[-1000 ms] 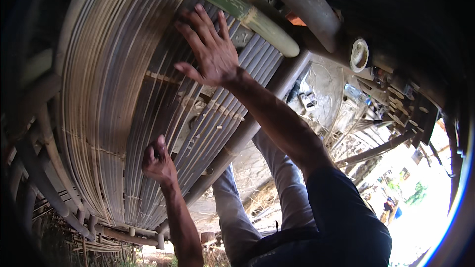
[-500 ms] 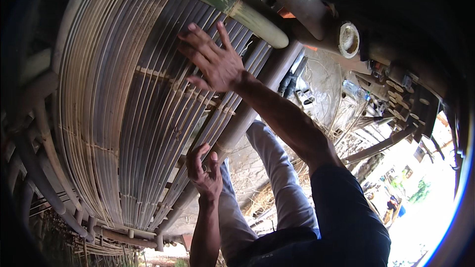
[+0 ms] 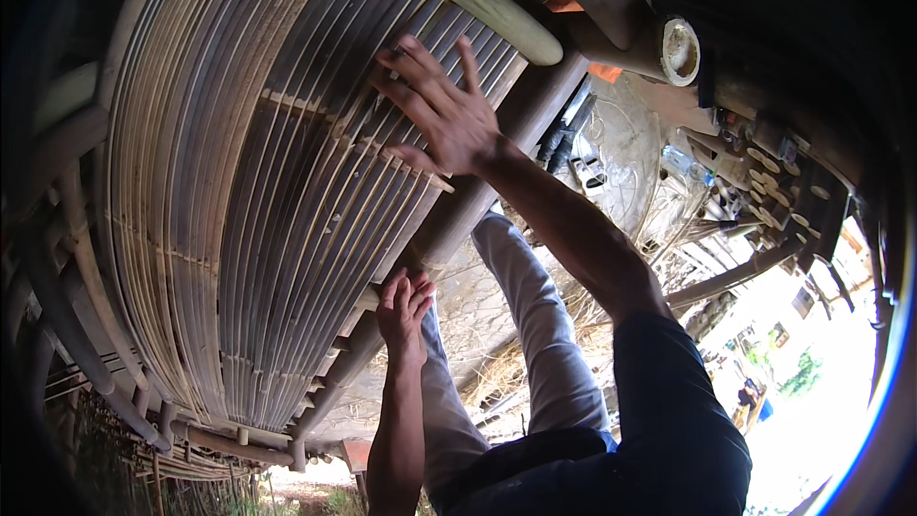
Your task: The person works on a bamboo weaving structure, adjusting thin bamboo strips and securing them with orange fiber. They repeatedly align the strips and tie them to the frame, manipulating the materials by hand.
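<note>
A bench-like frame carries a seat of long, narrow split bamboo slats (image 3: 287,172) lying side by side. My right hand (image 3: 444,124), fingers spread, lies over the slats toward the far end, near the edge closest to me. Nothing is held in it. My left hand (image 3: 405,311) is raised beside the thick front bamboo rail (image 3: 449,215), its fingers loosely bent and holding nothing; whether it touches the rail I cannot tell. Short crosspiece ends (image 3: 368,300) show between the slats and that rail.
A green-and-tan bamboo pole (image 3: 506,14) crosses the far end, near a cut bamboo end (image 3: 679,52). Curved bamboo armrest poles (image 3: 81,315) stand at left. At right are a plastic bottle (image 3: 686,165) and cut bamboo pieces (image 3: 769,177). My legs (image 3: 535,315) are beside the bench.
The slats nearest me have shifted left, away from the front rail, and their gaps look more even. My left hand has turned, its fingers closer together. The right hand stays spread over the slats.
</note>
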{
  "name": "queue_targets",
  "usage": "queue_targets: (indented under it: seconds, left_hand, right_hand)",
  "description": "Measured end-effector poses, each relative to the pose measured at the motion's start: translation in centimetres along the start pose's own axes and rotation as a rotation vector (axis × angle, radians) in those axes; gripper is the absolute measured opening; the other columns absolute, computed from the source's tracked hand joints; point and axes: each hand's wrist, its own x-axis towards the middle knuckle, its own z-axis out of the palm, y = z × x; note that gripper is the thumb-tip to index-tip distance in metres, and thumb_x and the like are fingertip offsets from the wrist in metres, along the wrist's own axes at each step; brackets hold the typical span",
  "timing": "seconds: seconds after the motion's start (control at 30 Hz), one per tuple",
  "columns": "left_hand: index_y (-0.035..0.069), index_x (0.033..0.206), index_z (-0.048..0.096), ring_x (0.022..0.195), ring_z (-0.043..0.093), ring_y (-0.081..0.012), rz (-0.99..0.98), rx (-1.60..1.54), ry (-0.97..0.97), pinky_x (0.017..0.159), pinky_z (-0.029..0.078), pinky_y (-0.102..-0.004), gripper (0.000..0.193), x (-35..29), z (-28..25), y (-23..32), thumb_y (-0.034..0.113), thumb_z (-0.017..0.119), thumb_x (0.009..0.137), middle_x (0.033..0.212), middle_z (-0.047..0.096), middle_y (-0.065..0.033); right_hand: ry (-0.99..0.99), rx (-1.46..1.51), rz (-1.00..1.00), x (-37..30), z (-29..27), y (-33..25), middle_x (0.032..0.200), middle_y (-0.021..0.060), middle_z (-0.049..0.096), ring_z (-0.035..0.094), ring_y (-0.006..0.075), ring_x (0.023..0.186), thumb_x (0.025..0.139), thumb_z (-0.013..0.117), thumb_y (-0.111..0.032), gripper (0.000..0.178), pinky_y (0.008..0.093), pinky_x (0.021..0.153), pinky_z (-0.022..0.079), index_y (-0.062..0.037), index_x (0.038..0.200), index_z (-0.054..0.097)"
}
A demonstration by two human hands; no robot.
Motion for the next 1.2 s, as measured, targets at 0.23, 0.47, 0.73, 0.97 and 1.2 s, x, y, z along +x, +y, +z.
queue_targets:
  seconds: [0.23,0.47,0.73,0.97,1.2]
  left_hand:
    - [0.004,0.131,0.051,0.117,0.060,-0.0268,0.016,-0.321,-0.062,0.101,0.045,-0.0412,0.054,1.9,-0.1,2.3,0.044,0.057,0.095,0.126,0.062,-0.0118]
    - [0.003,0.123,0.056,0.095,0.067,-0.0214,0.293,0.243,-0.147,0.084,0.052,-0.0318,0.038,-0.9,-2.9,-0.8,0.028,0.062,0.095,0.108,0.069,-0.0109]
    - [0.005,0.107,0.066,0.097,0.068,-0.0296,0.351,0.886,0.147,0.084,0.054,-0.0391,0.034,-16.1,-19.6,-6.5,0.035,0.061,0.091,0.100,0.070,-0.0169]
    - [0.010,0.097,0.068,0.085,0.069,-0.0298,0.258,0.719,0.536,0.076,0.054,-0.0418,0.032,-28.1,-27.6,-16.9,0.040,0.064,0.085,0.086,0.071,-0.0106]
    - [0.009,0.090,0.072,0.089,0.069,-0.0329,0.543,0.333,0.481,0.077,0.054,-0.0436,0.035,-31.1,-20.9,-24.5,0.043,0.060,0.086,0.093,0.071,-0.0167]
  right_hand:
    - [-0.083,-0.031,0.114,0.1,1.6,0.7,0.158,0.0087,0.024,0.014,0.0282,0.149,0.082,0.057,-0.063,0.083,0.0630,0.116,0.005,-0.0213,0.149,0.032]
    - [-0.214,-0.141,0.220,0.9,-1.4,-2.6,0.161,0.0060,0.013,0.008,0.0275,0.149,0.091,0.056,-0.048,0.076,0.0581,0.117,0.008,-0.0200,0.153,0.021]
    - [-0.328,0.096,0.459,-23.2,-9.1,-14.2,0.142,0.0272,0.041,0.036,0.0442,0.133,0.092,0.056,-0.033,0.065,0.0498,0.111,0.030,0.0028,0.142,0.035]
    - [-0.669,0.546,0.964,-44.6,-16.0,-12.8,0.072,0.0100,0.067,0.064,0.0293,0.070,0.089,0.058,-0.034,0.035,0.0433,0.066,0.052,0.0009,0.090,0.065]
    - [-0.550,0.476,0.333,-38.1,-14.8,-12.5,0.085,0.0159,0.072,0.070,0.0268,0.076,0.081,0.065,-0.026,0.028,0.0397,0.070,0.056,-0.0021,0.094,0.070]
